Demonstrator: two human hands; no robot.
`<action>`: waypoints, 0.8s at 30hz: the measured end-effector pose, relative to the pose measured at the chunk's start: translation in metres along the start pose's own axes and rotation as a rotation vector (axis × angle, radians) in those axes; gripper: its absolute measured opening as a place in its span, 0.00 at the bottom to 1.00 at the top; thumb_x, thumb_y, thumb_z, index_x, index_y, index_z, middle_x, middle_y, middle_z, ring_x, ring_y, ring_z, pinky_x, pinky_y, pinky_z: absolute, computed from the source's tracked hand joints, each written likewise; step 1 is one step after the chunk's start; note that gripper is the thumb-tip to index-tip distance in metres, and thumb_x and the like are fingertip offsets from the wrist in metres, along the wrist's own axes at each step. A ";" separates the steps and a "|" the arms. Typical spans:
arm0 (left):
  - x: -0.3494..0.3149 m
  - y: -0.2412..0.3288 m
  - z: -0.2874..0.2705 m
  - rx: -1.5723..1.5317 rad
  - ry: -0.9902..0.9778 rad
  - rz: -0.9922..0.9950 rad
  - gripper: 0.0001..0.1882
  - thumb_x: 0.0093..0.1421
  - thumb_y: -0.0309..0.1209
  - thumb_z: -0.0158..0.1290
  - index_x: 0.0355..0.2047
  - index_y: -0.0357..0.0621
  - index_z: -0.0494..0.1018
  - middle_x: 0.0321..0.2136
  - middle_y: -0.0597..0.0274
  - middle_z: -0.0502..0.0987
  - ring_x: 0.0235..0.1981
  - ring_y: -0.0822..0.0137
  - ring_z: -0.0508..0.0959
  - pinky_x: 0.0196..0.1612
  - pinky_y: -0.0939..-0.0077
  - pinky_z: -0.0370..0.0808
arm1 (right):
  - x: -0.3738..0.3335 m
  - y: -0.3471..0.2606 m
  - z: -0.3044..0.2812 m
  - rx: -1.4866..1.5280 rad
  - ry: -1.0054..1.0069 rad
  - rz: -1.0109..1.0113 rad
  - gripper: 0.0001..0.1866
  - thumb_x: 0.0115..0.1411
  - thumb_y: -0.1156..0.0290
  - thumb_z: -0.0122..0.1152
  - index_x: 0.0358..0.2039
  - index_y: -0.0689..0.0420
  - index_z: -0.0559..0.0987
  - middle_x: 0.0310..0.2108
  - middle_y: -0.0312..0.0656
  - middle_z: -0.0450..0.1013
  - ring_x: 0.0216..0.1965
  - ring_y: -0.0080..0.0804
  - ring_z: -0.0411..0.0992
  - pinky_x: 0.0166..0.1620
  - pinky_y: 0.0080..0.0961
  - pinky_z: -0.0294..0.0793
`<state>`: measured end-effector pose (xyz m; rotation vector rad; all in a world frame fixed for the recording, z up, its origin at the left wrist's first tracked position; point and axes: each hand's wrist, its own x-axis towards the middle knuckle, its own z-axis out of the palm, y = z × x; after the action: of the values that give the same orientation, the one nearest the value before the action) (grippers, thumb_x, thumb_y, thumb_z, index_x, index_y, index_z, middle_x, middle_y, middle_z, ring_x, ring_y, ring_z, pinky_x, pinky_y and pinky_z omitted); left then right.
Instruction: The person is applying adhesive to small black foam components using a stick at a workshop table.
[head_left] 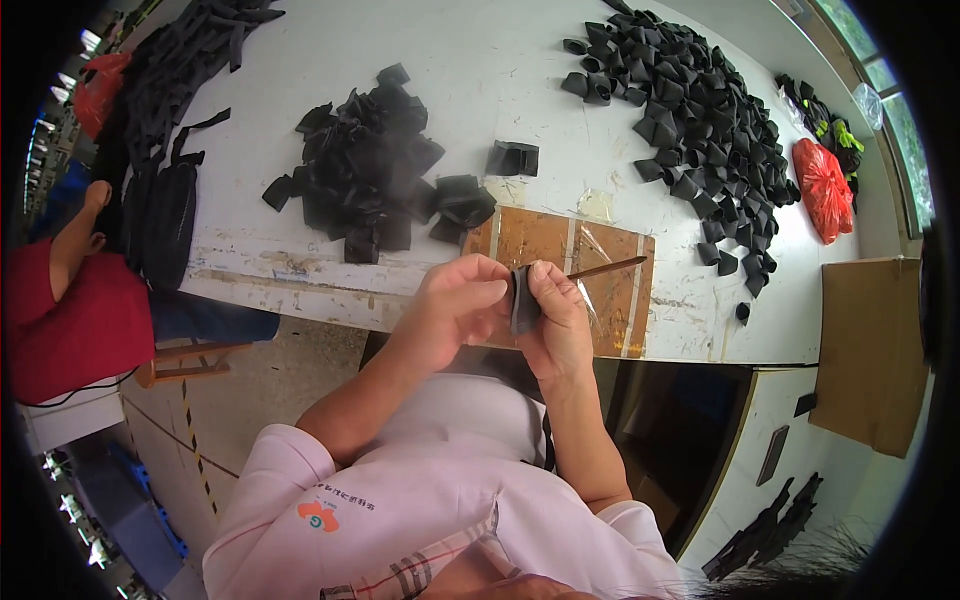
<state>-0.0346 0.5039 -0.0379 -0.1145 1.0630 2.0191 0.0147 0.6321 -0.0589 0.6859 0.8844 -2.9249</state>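
Observation:
Over the front edge of the table, my left hand and my right hand pinch a small folded piece of black fabric between them. A dark, slim pointed stick juts out to the right from behind my right hand; I cannot tell if that hand grips it. Under and beyond my hands lies a brown board with clear tape across it. One black loop of fabric stands on the table just past the board. To its left is a loose heap of flat black fabric pieces.
A large spread of black fabric loops covers the table's far right, beside a red plastic bag. A cardboard box stands at the right edge. Long black strips lie far left, where a person in a red shirt sits.

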 end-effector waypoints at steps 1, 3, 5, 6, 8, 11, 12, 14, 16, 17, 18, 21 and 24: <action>0.001 0.000 0.000 0.001 0.015 -0.026 0.09 0.51 0.29 0.51 0.32 0.39 0.68 0.20 0.65 0.71 0.14 0.79 0.67 0.13 0.90 0.59 | 0.000 0.001 -0.001 -0.005 0.006 0.004 0.07 0.57 0.69 0.52 0.27 0.59 0.71 0.23 0.37 0.71 0.23 0.22 0.69 0.28 0.18 0.70; 0.001 -0.002 0.000 0.057 0.015 0.002 0.07 0.51 0.28 0.51 0.30 0.39 0.68 0.19 0.66 0.71 0.14 0.80 0.67 0.13 0.90 0.59 | -0.001 0.002 -0.001 0.005 0.044 0.001 0.06 0.57 0.70 0.52 0.28 0.59 0.71 0.23 0.37 0.71 0.23 0.21 0.69 0.28 0.18 0.70; 0.001 -0.004 -0.001 0.113 0.018 0.031 0.06 0.51 0.27 0.51 0.28 0.39 0.69 0.18 0.66 0.71 0.13 0.80 0.67 0.13 0.91 0.59 | -0.002 0.002 -0.001 0.017 0.081 0.000 0.06 0.57 0.70 0.52 0.28 0.59 0.71 0.23 0.37 0.71 0.23 0.21 0.69 0.28 0.18 0.70; 0.002 -0.004 -0.002 0.118 0.020 0.033 0.04 0.51 0.26 0.51 0.27 0.39 0.69 0.18 0.66 0.71 0.13 0.80 0.67 0.13 0.91 0.59 | -0.002 0.002 0.000 0.006 0.080 0.003 0.06 0.56 0.70 0.53 0.28 0.59 0.71 0.23 0.37 0.71 0.22 0.21 0.69 0.28 0.17 0.70; 0.003 -0.005 -0.003 0.123 0.019 0.030 0.03 0.51 0.25 0.52 0.26 0.39 0.69 0.17 0.67 0.71 0.13 0.81 0.67 0.13 0.91 0.59 | -0.003 0.002 -0.002 -0.002 0.084 0.005 0.05 0.56 0.71 0.53 0.28 0.59 0.71 0.23 0.37 0.71 0.22 0.20 0.69 0.27 0.17 0.70; 0.004 -0.008 -0.004 0.220 0.030 0.058 0.02 0.51 0.23 0.51 0.25 0.39 0.70 0.17 0.68 0.70 0.13 0.82 0.66 0.13 0.91 0.59 | -0.003 0.002 -0.007 -0.110 0.044 -0.021 0.07 0.55 0.70 0.55 0.29 0.60 0.72 0.23 0.35 0.70 0.21 0.18 0.67 0.26 0.16 0.70; 0.004 -0.009 -0.004 0.295 0.068 0.087 0.01 0.51 0.22 0.51 0.25 0.39 0.70 0.17 0.68 0.70 0.14 0.83 0.66 0.13 0.92 0.59 | -0.004 0.002 -0.007 -0.444 0.113 -0.096 0.08 0.55 0.69 0.56 0.29 0.62 0.72 0.22 0.35 0.70 0.20 0.18 0.66 0.25 0.16 0.69; 0.003 -0.013 -0.004 0.372 0.111 0.120 0.01 0.52 0.22 0.50 0.25 0.38 0.70 0.17 0.69 0.70 0.15 0.84 0.66 0.14 0.92 0.60 | -0.010 0.008 0.000 -1.042 0.274 -0.458 0.11 0.52 0.70 0.59 0.32 0.65 0.72 0.21 0.37 0.68 0.20 0.22 0.65 0.24 0.17 0.66; 0.005 -0.021 -0.002 0.662 0.208 0.418 0.01 0.52 0.20 0.49 0.25 0.37 0.69 0.17 0.70 0.70 0.17 0.85 0.66 0.15 0.92 0.61 | -0.017 0.004 0.000 -1.190 0.226 -0.699 0.11 0.51 0.71 0.59 0.32 0.64 0.72 0.21 0.38 0.67 0.19 0.25 0.65 0.23 0.18 0.65; 0.004 -0.022 -0.001 0.662 0.207 0.417 0.01 0.52 0.20 0.49 0.25 0.37 0.69 0.17 0.70 0.70 0.17 0.85 0.66 0.15 0.92 0.61 | -0.020 0.003 -0.001 -1.331 0.170 -0.945 0.11 0.50 0.72 0.60 0.32 0.63 0.73 0.20 0.39 0.66 0.19 0.27 0.65 0.23 0.20 0.65; 0.003 -0.023 -0.001 0.699 0.201 0.437 0.01 0.52 0.19 0.49 0.26 0.36 0.69 0.17 0.70 0.70 0.17 0.86 0.66 0.15 0.92 0.61 | -0.022 0.006 -0.001 -1.253 0.106 -0.838 0.10 0.48 0.75 0.60 0.32 0.61 0.73 0.23 0.42 0.65 0.21 0.31 0.66 0.24 0.23 0.66; 0.002 -0.029 0.005 0.811 0.242 0.510 0.03 0.51 0.16 0.48 0.26 0.35 0.69 0.17 0.71 0.70 0.16 0.86 0.66 0.16 0.92 0.61 | -0.021 0.008 -0.004 -1.253 0.096 -0.797 0.09 0.48 0.76 0.59 0.31 0.61 0.73 0.26 0.43 0.65 0.24 0.31 0.66 0.26 0.24 0.66; 0.008 -0.038 0.009 0.922 0.370 0.693 0.04 0.50 0.15 0.49 0.26 0.34 0.68 0.16 0.71 0.70 0.15 0.87 0.65 0.15 0.92 0.61 | -0.017 0.009 -0.004 -1.506 0.124 -0.886 0.08 0.45 0.79 0.58 0.29 0.62 0.73 0.27 0.44 0.65 0.26 0.37 0.66 0.26 0.28 0.66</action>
<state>-0.0104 0.5264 -0.0597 0.4352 2.4211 1.8698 0.0333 0.6249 -0.0595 0.2891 3.2719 -1.4886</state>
